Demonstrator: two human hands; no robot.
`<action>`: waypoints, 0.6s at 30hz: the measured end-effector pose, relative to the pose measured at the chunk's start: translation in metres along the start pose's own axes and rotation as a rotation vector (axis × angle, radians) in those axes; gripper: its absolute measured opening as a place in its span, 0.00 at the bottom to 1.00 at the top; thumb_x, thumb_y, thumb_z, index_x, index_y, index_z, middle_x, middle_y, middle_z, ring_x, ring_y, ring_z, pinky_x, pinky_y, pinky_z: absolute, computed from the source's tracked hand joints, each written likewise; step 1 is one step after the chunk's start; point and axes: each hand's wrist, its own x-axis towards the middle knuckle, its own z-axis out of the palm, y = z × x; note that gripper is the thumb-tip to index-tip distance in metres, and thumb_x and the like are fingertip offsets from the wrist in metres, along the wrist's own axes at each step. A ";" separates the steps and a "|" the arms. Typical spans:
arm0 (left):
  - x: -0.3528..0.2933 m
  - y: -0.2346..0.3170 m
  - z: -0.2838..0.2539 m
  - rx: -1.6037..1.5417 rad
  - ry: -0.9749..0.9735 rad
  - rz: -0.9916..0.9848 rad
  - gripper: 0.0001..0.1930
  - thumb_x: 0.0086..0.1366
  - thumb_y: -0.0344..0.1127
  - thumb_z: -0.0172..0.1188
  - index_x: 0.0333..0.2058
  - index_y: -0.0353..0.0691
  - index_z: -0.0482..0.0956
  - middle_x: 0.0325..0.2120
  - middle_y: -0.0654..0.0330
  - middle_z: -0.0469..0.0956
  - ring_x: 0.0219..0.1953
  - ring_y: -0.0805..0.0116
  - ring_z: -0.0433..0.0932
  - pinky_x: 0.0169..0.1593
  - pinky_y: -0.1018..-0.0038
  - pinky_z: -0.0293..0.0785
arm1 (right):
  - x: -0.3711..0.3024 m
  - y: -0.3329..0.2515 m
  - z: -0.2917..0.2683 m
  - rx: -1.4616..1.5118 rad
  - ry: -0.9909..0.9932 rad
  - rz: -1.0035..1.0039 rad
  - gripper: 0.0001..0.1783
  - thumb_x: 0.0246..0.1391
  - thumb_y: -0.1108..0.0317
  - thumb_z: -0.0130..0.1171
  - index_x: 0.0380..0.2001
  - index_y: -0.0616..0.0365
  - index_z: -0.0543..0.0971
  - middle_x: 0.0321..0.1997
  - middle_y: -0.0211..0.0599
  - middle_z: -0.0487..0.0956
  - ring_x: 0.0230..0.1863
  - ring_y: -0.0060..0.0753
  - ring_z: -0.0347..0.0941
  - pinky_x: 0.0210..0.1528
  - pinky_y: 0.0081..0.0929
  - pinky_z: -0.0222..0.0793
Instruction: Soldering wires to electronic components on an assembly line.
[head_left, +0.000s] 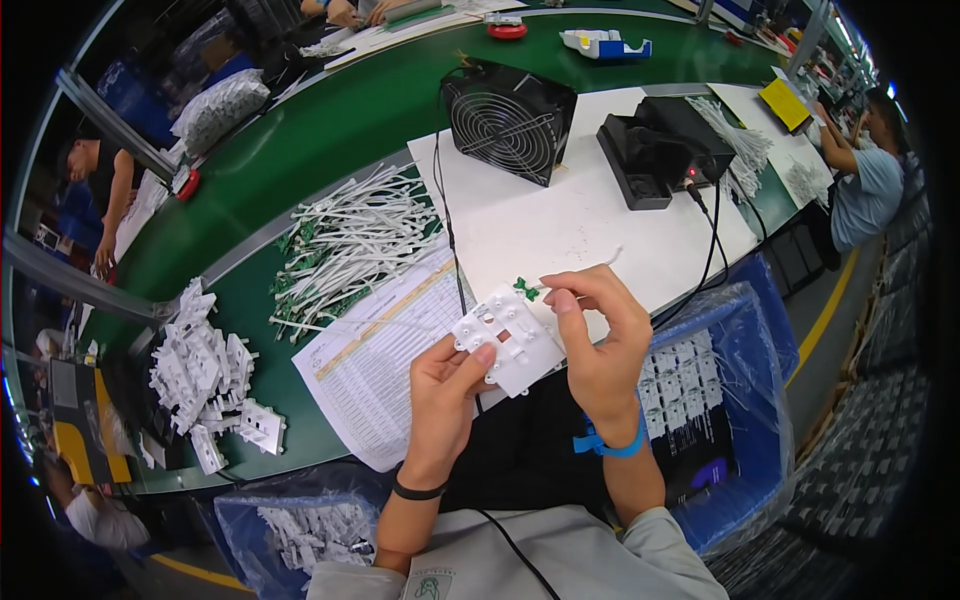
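Observation:
My left hand (450, 385) grips a white plastic housing plate (527, 362) by its lower left edge, thumb on top. The plate is tilted and has small pegs and a cut-out in its face. At its upper edge my right hand (605, 340) pinches a white cable beside a small green circuit board (525, 289). The cable's far end (617, 256) sticks out past my fingers. Another thin white cable (385, 322) runs leftward from near my left fingers. Whether the green board touches the plate I cannot tell.
On the bench lie a heap of white cables (355, 235), white housings (205, 370) and a printed sheet (360, 400). Behind stand a black fan (510, 125) and a black powered device (665, 150) with trailing cords. Blue lined bins (745, 490) flank my lap. Other people work nearby.

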 end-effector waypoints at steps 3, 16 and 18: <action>0.001 -0.002 -0.003 -0.020 -0.014 -0.045 0.17 0.69 0.29 0.60 0.54 0.27 0.77 0.45 0.50 0.84 0.42 0.67 0.85 0.46 0.71 0.84 | -0.001 -0.001 0.000 -0.010 -0.026 0.060 0.08 0.58 0.79 0.56 0.38 0.66 0.83 0.32 0.37 0.81 0.35 0.27 0.79 0.37 0.21 0.72; 0.001 -0.001 0.002 -0.090 -0.031 -0.076 0.17 0.70 0.29 0.58 0.54 0.28 0.76 0.45 0.51 0.84 0.41 0.71 0.85 0.43 0.77 0.84 | -0.005 0.009 0.004 0.015 -0.028 0.033 0.08 0.56 0.81 0.58 0.38 0.64 0.83 0.32 0.39 0.81 0.30 0.29 0.76 0.31 0.23 0.69; 0.001 -0.002 0.002 -0.091 -0.018 -0.078 0.18 0.70 0.30 0.59 0.55 0.28 0.76 0.44 0.51 0.84 0.40 0.72 0.85 0.42 0.79 0.83 | -0.005 0.010 0.004 0.014 -0.036 0.035 0.08 0.56 0.81 0.58 0.38 0.64 0.83 0.32 0.39 0.81 0.30 0.29 0.76 0.32 0.23 0.69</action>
